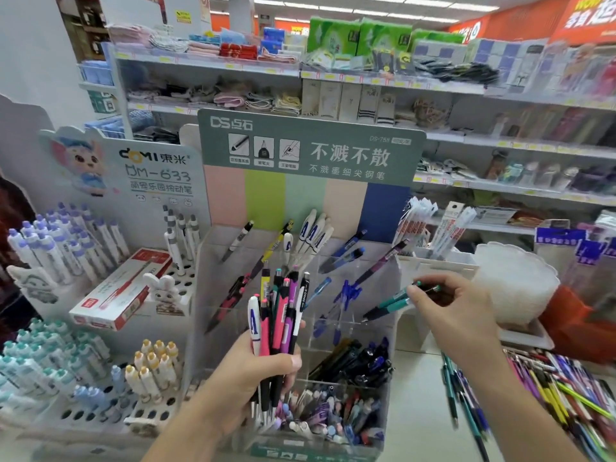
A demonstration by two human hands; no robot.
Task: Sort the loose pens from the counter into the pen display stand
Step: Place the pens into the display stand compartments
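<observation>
We see a pale counter (416,395) carrying everything. On it, just beyond our left fingers (295,363), stands the clear pen display stand (383,261) with its compartments of pens. Left of those fingers sit white peg-hole racks (83,415) of capped pens, a red-and-white pen box (123,291) lying across one. Below and right of our right fingers (416,291), a heap of loose pens (546,388) lies on the counter. Beyond those fingers stands a white tray (436,258) of packaged refills.
</observation>
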